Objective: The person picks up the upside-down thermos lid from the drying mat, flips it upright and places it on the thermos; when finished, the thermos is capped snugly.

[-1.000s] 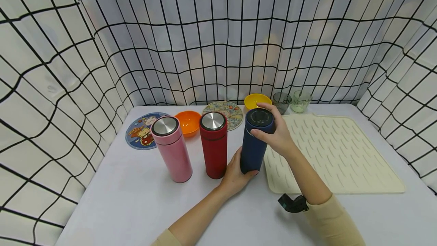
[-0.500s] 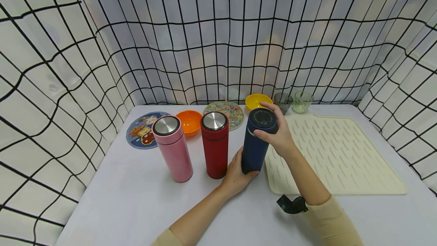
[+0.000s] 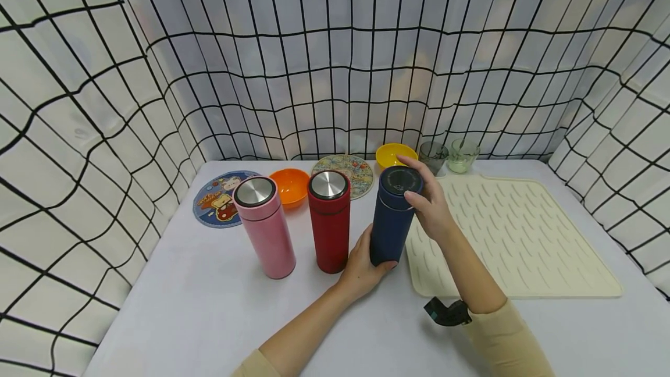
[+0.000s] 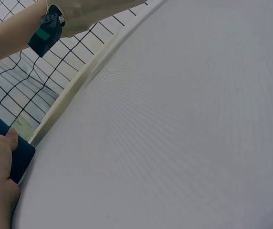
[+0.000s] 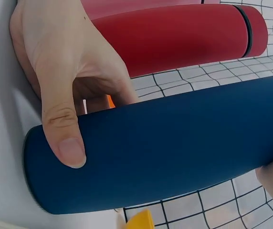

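Note:
A dark blue thermos (image 3: pixel 389 234) stands on the white table, tilted in the head view. My left hand (image 3: pixel 361 272) holds it low down, with the thumb across the front, as the right wrist view also shows. Up at the top, my right hand (image 3: pixel 433 208) grips the thermos's dark lid (image 3: pixel 400 180), its thumb at the lid's right edge and the fingers behind. A thin pale line runs between lid and body. Just left of my left hand stands a red thermos (image 3: pixel 331 226), and farther left a pink thermos (image 3: pixel 267 237); both have silver-topped lids.
Behind are an orange bowl (image 3: pixel 290 188), a yellow bowl (image 3: pixel 392 153), two glass cups (image 3: pixel 463 156) and two round patterned mats (image 3: pixel 220 199). A cream ridged mat (image 3: pixel 513 237) lies right. Black netting over white cloth encloses the table's back and sides.
My right thumb has shifted from the front of the lid to its right edge. My left hand stays at the base, and the red and pink thermoses stay put.

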A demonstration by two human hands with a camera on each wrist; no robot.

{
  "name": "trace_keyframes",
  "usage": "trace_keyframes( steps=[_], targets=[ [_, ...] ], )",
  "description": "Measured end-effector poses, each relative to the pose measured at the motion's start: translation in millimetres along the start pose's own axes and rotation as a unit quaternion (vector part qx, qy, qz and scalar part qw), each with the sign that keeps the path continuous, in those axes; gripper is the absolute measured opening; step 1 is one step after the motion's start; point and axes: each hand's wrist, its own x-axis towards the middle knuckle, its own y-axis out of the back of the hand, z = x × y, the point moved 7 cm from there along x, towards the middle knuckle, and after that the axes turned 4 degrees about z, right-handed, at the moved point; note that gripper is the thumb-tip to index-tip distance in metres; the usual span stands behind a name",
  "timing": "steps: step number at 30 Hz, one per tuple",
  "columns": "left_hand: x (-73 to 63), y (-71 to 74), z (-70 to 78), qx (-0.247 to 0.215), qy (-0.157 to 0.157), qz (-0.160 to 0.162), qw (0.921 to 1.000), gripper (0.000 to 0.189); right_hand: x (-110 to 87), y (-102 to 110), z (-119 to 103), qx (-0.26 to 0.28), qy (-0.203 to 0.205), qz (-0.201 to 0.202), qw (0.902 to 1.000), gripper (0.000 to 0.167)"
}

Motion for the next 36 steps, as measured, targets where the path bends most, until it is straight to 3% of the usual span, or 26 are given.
trace_keyframes(
  steps=[6, 12, 18, 26, 29, 33, 36],
  targets=[
    [0.2, 0.7, -0.1, 0.000, 0.004, 0.000, 1.0000, 0.084, 3.3, 1.6, 2.8, -0.061, -0.003, 0.018, 0.9980, 0.074],
    [-0.8, -0.4, -2.5, 0.004, 0.009, -0.002, 1.0000, 0.085, 4.8, 0.4, 1.4, -0.028, 0.000, -0.014, 0.9995, 0.057],
    [-1.9, -0.6, -1.3, 0.006, 0.007, -0.002, 1.0000, 0.085, 4.7, 0.9, -2.0, -0.061, 0.030, 0.001, 0.9977, 0.068],
    [-2.2, 0.7, 1.5, 0.010, 0.011, -0.001, 0.9999, 0.085, 6.0, -1.1, -1.5, -0.018, 0.007, -0.036, 0.9992, 0.050],
    [-1.9, 1.3, 1.6, 0.009, 0.010, -0.001, 0.9999, 0.084, 6.5, 2.1, -1.8, -0.053, 0.012, -0.014, 0.9984, 0.056],
    [-1.3, 1.4, 1.5, 0.009, 0.004, 0.000, 0.9999, 0.085, 8.0, 3.2, -2.8, -0.093, 0.019, 0.013, 0.9954, 0.077],
    [-1.1, 1.0, 0.7, 0.012, 0.006, 0.001, 0.9999, 0.085, 9.4, 1.9, -3.0, -0.094, 0.019, 0.009, 0.9954, 0.076]
  ],
)
